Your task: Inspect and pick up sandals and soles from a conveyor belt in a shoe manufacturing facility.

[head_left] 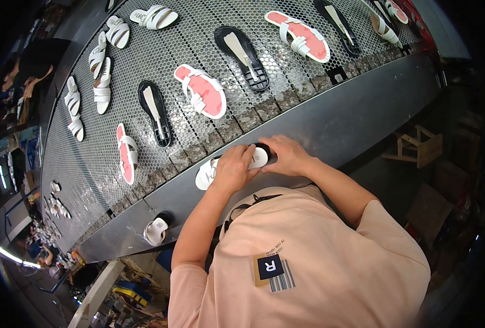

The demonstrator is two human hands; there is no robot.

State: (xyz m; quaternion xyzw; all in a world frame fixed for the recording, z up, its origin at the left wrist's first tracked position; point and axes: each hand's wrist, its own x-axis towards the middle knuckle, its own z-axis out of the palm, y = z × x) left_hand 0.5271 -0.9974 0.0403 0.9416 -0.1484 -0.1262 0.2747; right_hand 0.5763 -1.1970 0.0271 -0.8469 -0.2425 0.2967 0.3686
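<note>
Close in front of me, over the metal ledge, a white sandal (206,174) with a dark heel is held between both hands. My left hand (233,168) closes over its middle, fingers bent across the straps and insole. Around the heel end curls my right hand (287,155), its fingers against the dark heel. The hands hide much of the straps and the sole. Left of them, another white sandal (155,232) with a dark heel rests on the ledge, apart from my hands.
A honeycomb-patterned conveyor (177,49) carries white strapped uppers with pink soles (208,94), black soles (156,113) and finished-looking white sandals (102,93). Its smooth metal ledge (335,128) runs in front of me. A wooden stool (417,146) stands at the right; a person (50,254) is far left.
</note>
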